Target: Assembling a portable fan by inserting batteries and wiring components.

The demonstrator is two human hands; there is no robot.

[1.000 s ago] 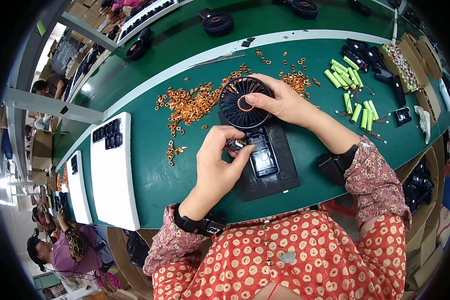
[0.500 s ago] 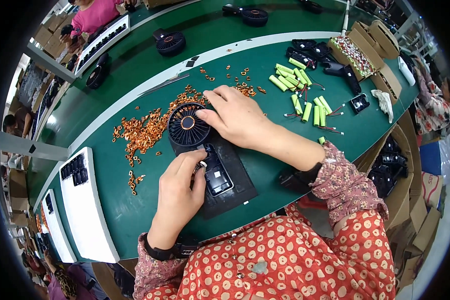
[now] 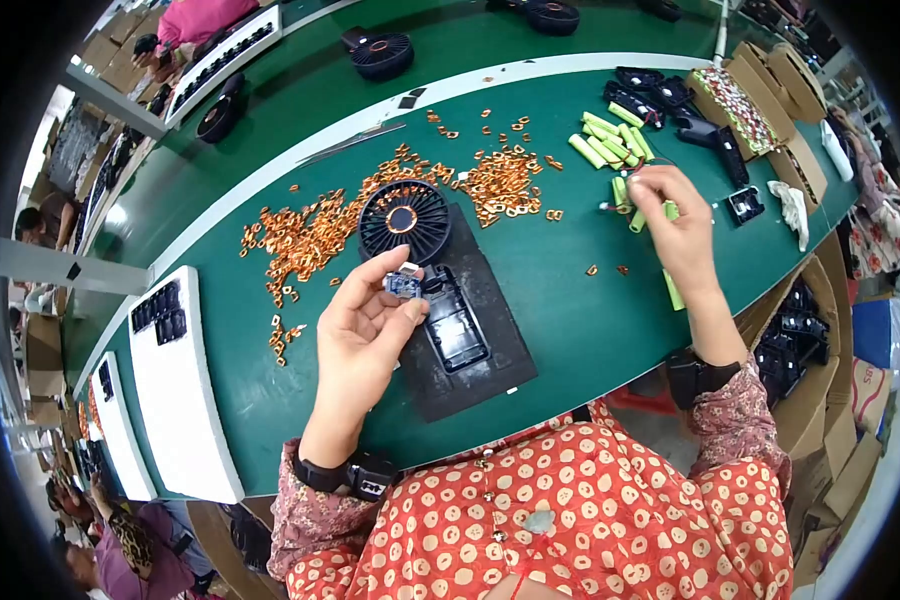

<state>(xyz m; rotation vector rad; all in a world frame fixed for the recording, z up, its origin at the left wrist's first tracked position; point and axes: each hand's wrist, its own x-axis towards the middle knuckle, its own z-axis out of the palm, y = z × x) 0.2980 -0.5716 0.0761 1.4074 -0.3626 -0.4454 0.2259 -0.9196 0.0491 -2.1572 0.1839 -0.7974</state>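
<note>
Above the green table (image 3: 590,335), the small held circuit board (image 3: 404,286) seems blue.

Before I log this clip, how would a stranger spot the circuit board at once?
On the green workbench, find the black handheld fan whose open handle lies on a mat. The left hand holds the circuit board just left of the handle's upper end. Its blue face sets it apart from the black fan.
</note>
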